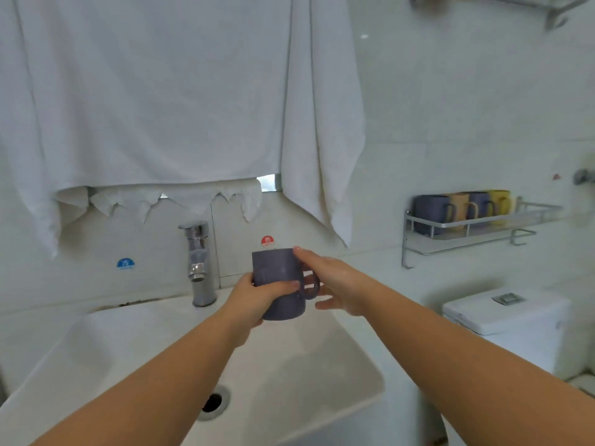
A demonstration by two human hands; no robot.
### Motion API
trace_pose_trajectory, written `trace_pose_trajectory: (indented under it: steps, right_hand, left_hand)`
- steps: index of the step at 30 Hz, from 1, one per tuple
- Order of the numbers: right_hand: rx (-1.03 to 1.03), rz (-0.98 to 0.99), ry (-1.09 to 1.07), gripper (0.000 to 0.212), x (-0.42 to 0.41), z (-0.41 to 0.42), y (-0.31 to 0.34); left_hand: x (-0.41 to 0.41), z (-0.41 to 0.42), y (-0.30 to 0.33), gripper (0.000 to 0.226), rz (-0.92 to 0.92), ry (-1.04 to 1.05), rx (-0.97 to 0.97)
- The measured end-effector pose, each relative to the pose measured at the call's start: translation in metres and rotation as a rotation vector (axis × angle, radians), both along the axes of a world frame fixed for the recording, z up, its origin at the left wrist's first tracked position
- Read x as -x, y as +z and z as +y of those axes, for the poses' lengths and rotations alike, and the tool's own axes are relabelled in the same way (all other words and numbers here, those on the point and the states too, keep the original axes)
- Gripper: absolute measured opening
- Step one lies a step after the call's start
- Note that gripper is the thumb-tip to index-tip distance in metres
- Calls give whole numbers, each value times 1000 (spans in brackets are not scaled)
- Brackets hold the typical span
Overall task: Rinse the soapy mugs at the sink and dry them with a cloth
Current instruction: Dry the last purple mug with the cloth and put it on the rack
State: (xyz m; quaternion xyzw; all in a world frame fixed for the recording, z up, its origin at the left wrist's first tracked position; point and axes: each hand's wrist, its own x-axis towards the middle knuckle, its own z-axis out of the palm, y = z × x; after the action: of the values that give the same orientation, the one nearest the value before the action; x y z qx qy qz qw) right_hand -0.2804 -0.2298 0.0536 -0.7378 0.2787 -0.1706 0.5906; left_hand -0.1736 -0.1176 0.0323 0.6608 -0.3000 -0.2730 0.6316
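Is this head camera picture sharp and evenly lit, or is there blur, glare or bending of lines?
Head view: soft, even light; wide-angle bending curves the metal wall shelf; slight blur on the dark blue ceramic mug and both hands; small glare on the chrome faucet; faint shadow inside the white sink.

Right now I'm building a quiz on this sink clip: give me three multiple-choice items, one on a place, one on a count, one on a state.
1. Where is the held mug?
A. on the shelf
B. over the sink, right of the faucet
C. on the toilet tank

2. How many mugs stand on the wall shelf?
A. two
B. four
C. six

3. Is the faucet running?
A. yes
B. no water visible

Answers: 1 B, the left hand grips it there while the right hand touches its rim. 2 B, two blue, one tan, one yellow. 3 B, no stream shows.
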Motion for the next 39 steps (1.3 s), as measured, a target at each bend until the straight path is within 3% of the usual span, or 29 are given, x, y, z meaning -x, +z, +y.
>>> trace_pose_trajectory:
  steps: [6,11,19,22,27,30,34,39]
  right_hand:
    - [33,-150,-90,39,29,-60,29]
    - [129,-209,-169,45,52,-131,78]
    - [200,-212,-279,57,89,-218,207]
    - [181,-223,-331,60,101,-236,258]
    - [238,-215,-393,55,116,-270,357]
    - [417,-195,-517,59,120,-300,409]
    - [927,-49,-676,77,119,-349,459]
    - [1385,176,-668,101,98,-408,494]
  left_hand:
    - [19,-77,46,57,-95,-30,59]
    - [34,-149,99,36,-161,-161,125]
    - [53,-247,228,48,-211,-317,138]
    - [62,-272,282,42,-220,-372,130]
    - [73,-303,375,43,-174,-359,128]
    - [77,-321,419,53,-155,-321,129]
    - [81,-339,454,56,-126,-250,150]
    - [80,-352,464,52,-99,-170,164]
